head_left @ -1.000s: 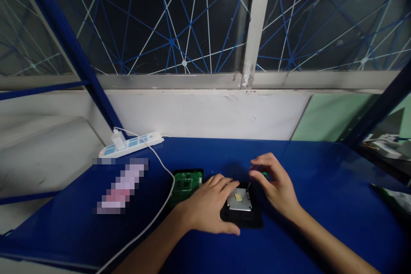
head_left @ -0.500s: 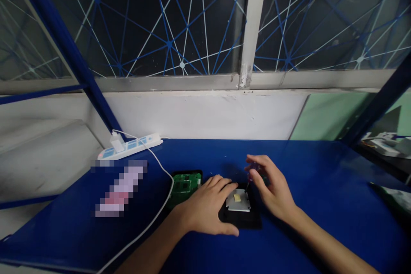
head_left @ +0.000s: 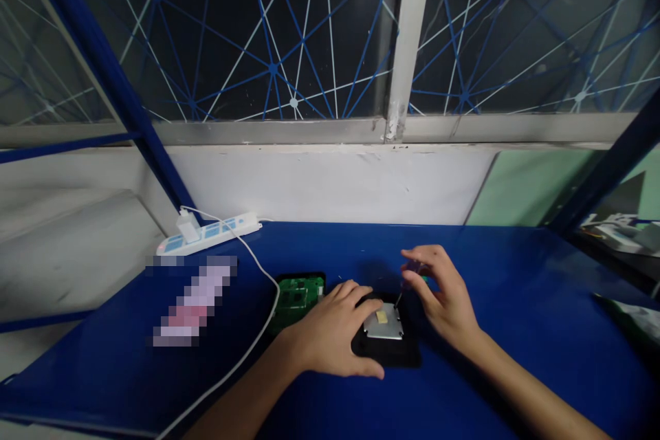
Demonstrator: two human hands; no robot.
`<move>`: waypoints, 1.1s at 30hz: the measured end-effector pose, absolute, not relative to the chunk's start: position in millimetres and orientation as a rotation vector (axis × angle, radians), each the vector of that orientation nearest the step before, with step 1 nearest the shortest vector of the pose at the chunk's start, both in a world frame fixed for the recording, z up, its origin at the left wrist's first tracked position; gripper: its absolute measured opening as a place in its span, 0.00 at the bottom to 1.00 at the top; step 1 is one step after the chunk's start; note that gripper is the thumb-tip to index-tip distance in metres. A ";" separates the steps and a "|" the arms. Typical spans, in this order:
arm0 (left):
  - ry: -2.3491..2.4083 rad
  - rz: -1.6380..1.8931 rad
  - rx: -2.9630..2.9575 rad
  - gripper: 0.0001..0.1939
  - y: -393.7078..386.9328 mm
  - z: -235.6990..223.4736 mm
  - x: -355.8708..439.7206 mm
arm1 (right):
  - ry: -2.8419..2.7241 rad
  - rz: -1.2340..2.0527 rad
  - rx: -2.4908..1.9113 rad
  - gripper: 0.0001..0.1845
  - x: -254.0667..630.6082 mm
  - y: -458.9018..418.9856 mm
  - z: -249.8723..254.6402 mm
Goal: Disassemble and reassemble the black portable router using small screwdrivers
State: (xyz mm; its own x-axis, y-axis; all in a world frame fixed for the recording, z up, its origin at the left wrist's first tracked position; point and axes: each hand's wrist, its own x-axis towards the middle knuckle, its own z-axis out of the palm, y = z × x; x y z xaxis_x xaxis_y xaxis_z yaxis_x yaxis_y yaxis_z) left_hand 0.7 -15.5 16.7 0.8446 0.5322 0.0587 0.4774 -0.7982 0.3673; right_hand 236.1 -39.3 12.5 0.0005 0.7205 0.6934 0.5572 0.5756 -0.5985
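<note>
No legible txt, labels, brands, nos. or signs, pixelated pink-white item (head_left: 199, 297) unreadable

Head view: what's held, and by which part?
Right hand: purple-handled metal screwdriver, by its handle. Left hand rests on black rectangular case, no visible grip.

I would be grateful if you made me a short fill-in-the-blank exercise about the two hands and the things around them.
1. The right hand holds the screwdriver with its tip pointing ____.
2. The left hand is spread over part of the ____ case that surrounds the metal plate.
3. The small patch on that plate is pale ____.
4. The circuit board beside the left hand is mostly ____.

Missing words: down; black; yellow; green.
</note>
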 end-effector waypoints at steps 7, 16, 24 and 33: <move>0.744 0.216 2.678 0.45 -15.2 18.2 0.0 | -1.657 0.035 -1.072 0.12 236.6 -38.2 18.3; 0.755 0.213 2.681 0.45 -14.3 17.1 0.0 | -1.679 0.223 -1.085 0.17 236.8 -40.9 17.2; 0.751 0.193 2.681 0.45 -15.3 20.1 0.4 | -1.678 0.047 -1.070 0.14 237.8 -39.5 18.5; 0.748 0.212 2.687 0.45 -14.7 17.0 0.0 | -1.703 0.146 -1.056 0.12 238.2 -39.8 16.8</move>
